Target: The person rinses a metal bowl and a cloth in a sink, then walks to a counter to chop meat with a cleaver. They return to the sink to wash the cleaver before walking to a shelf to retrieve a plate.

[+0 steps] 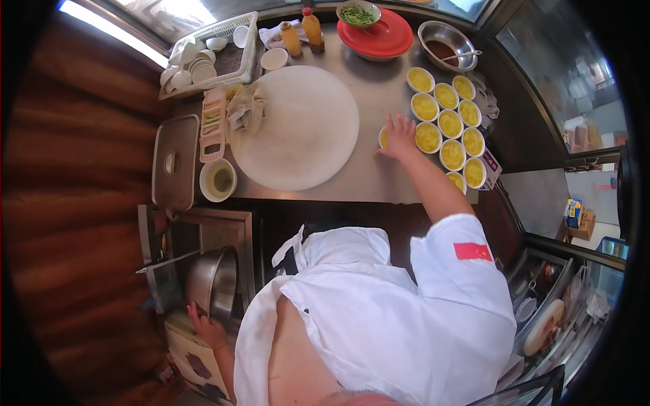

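Observation:
My right hand (399, 137) reaches over the metal worktop and curls around a small white bowl (382, 139) with yellow food in it, at the left of a group of similar bowls. Its fingers and thumb lie on either side of that bowl and partly cover it. Several more white bowls of yellow strips (450, 124) stand close together to the right. Low on the left, my left hand (208, 329) is at the side of a large metal bowl (220, 284), fingers against its outside; the thumb's grip is partly hidden.
A large round white board (301, 128) lies mid-worktop, with a crumpled cloth (247, 108) on its edge. Behind are a dish rack (244, 64), sauce bottles (312, 30), a red lid (379, 40) and a steel bowl of dark sauce (440, 51). A white pot (218, 181) stands front left.

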The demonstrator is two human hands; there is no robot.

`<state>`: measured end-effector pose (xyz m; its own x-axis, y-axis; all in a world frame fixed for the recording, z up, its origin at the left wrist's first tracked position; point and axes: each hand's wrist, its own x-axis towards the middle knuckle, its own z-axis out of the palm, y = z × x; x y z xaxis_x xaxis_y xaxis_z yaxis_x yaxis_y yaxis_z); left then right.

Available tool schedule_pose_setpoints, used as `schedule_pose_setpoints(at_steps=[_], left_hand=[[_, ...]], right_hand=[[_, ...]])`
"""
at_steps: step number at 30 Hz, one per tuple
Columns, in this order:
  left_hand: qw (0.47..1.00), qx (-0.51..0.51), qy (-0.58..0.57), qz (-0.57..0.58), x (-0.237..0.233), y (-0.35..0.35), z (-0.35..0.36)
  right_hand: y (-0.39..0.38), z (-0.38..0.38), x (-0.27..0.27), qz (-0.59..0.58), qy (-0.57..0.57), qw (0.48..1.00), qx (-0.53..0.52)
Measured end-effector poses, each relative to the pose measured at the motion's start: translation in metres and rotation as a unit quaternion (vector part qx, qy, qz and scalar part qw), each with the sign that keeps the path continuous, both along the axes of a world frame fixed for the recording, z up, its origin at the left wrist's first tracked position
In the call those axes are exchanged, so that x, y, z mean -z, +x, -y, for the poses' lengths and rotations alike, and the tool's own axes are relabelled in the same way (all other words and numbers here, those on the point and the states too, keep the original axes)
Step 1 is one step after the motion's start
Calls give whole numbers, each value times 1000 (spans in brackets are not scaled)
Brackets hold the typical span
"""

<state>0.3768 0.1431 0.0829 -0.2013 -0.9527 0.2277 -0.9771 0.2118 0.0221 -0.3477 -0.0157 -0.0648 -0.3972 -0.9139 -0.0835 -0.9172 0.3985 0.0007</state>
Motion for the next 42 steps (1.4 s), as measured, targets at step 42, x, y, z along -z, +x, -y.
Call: schedule_pose_setpoints(at_steps=[42], left_hand=[[995,-87,6,-40,-15,-33,27]], right_hand=[[9,-123,-23,120,-2,973,-199]])
